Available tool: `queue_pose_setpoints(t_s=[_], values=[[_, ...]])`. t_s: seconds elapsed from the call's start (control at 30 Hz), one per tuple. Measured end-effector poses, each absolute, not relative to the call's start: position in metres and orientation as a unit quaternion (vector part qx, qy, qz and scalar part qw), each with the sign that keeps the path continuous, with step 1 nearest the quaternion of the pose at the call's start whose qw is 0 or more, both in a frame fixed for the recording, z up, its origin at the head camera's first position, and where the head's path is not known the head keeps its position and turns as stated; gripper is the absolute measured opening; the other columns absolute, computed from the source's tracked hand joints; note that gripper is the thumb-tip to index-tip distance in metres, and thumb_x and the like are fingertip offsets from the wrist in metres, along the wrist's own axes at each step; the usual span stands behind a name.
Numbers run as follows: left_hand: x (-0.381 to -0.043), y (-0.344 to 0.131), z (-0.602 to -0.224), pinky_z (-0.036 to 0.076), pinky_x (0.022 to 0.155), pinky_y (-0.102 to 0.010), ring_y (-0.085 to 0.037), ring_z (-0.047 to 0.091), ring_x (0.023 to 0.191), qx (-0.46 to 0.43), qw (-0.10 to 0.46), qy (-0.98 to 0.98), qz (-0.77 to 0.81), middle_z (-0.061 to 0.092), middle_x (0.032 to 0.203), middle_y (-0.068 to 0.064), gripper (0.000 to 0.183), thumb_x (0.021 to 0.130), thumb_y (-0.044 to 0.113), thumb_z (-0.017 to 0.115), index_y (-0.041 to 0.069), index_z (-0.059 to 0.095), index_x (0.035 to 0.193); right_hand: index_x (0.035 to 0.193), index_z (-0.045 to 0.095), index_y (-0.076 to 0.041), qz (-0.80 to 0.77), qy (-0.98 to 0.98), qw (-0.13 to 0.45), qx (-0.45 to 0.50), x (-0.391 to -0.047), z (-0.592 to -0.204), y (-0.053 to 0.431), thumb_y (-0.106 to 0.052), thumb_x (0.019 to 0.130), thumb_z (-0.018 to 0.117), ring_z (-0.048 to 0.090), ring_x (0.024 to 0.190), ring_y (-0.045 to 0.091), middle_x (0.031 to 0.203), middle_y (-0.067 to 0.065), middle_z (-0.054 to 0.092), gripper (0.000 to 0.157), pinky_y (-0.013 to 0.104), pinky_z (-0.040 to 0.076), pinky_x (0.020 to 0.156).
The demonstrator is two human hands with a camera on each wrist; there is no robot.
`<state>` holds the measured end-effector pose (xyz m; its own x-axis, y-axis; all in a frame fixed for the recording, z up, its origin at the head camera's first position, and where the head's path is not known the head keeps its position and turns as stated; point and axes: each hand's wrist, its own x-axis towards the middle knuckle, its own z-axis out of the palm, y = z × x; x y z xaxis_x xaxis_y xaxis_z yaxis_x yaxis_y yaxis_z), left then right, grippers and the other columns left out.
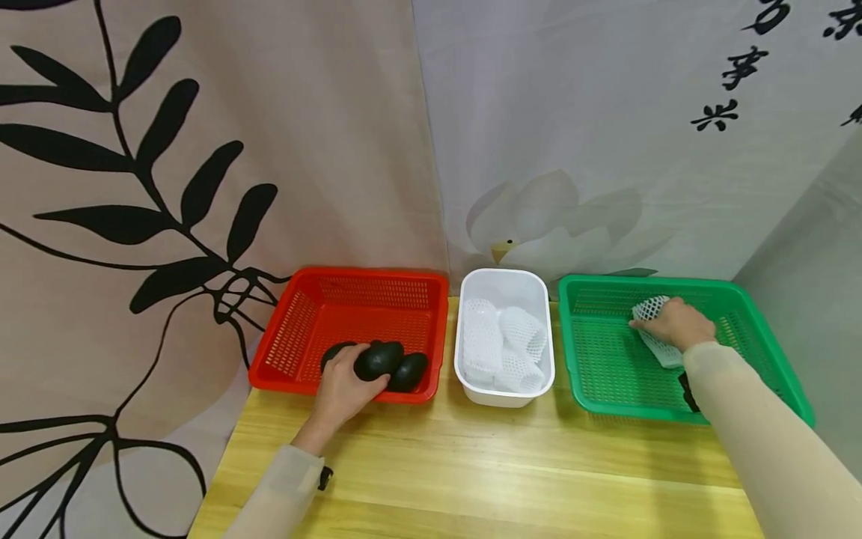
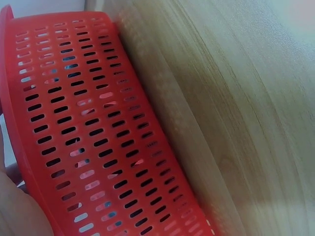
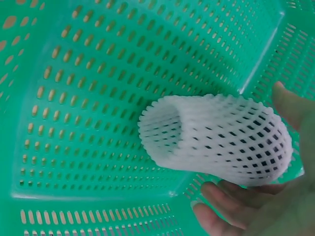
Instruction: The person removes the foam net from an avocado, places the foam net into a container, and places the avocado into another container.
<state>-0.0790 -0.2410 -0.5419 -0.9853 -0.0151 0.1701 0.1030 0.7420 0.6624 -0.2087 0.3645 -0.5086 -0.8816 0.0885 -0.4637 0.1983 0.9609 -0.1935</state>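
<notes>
Over the front of the red basket (image 1: 441, 329), my left hand (image 1: 345, 389) grips a dark green avocado (image 1: 379, 361) between fingers and thumb. Two more avocados, one to the right (image 1: 408, 372) and one partly hidden to the left (image 1: 333, 353), lie beside it. In the left wrist view the basket wall (image 2: 93, 123) hides the fruit. My right hand (image 1: 680, 326) is inside the green basket (image 1: 572, 352), spread around the dark-filled end of a white foam net sleeve (image 3: 221, 137). In the right wrist view its thumb stands apart from the net, and its fingers extend beneath.
Between the baskets stands a white bin (image 1: 501, 398) with several white foam net sleeves (image 1: 483, 337) inside. All three containers sit on a wooden table (image 1: 505, 464), against a printed cloth backdrop (image 1: 350, 135).
</notes>
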Motion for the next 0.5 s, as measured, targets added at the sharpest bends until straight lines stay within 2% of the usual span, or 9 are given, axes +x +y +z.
queue_pose_setpoints(t_s=[0.17, 0.3, 0.5], values=[[-0.0784, -0.2413, -0.5417, 0.057, 0.089, -0.056, -0.039, 0.061, 0.117, -0.023, 0.083, -0.929, -0.359, 0.066, 0.133, -0.015, 0.067, 0.079, 0.036, 0.09, 0.004, 0.068, 0.134, 0.146, 0.001, 0.032, -0.136, 0.959, 0.238, 0.076, -0.2097, -0.5186, 0.3668, -0.063, 0.097, 0.06, 0.059, 0.104, 0.059, 0.13, 0.053, 0.044, 0.122, 0.064, 0.051, 0.079], [-0.0785, -0.2412, -0.5431, 0.057, 0.089, -0.056, -0.039, 0.061, 0.118, -0.023, 0.084, -0.929, -0.359, 0.066, 0.133, -0.015, 0.067, 0.079, 0.036, 0.09, 0.005, 0.068, 0.134, 0.145, 0.001, 0.033, -0.144, 0.96, 0.229, 0.078, -0.2085, -0.5196, 0.366, -0.052, 0.099, 0.063, 0.057, 0.106, 0.062, 0.133, 0.055, 0.04, 0.115, 0.065, 0.052, 0.078], [-0.0776, -0.2408, -0.5423, 0.058, 0.088, -0.056, -0.038, 0.06, 0.118, -0.019, 0.086, -0.928, -0.362, 0.065, 0.133, -0.014, 0.066, 0.078, 0.036, 0.091, 0.006, 0.069, 0.133, 0.145, 0.001, 0.033, -0.154, 0.96, 0.219, 0.086, -0.2109, -0.519, 0.3634, -0.039, 0.101, 0.061, 0.05, 0.113, 0.068, 0.135, 0.058, 0.033, 0.104, 0.071, 0.049, 0.086]])
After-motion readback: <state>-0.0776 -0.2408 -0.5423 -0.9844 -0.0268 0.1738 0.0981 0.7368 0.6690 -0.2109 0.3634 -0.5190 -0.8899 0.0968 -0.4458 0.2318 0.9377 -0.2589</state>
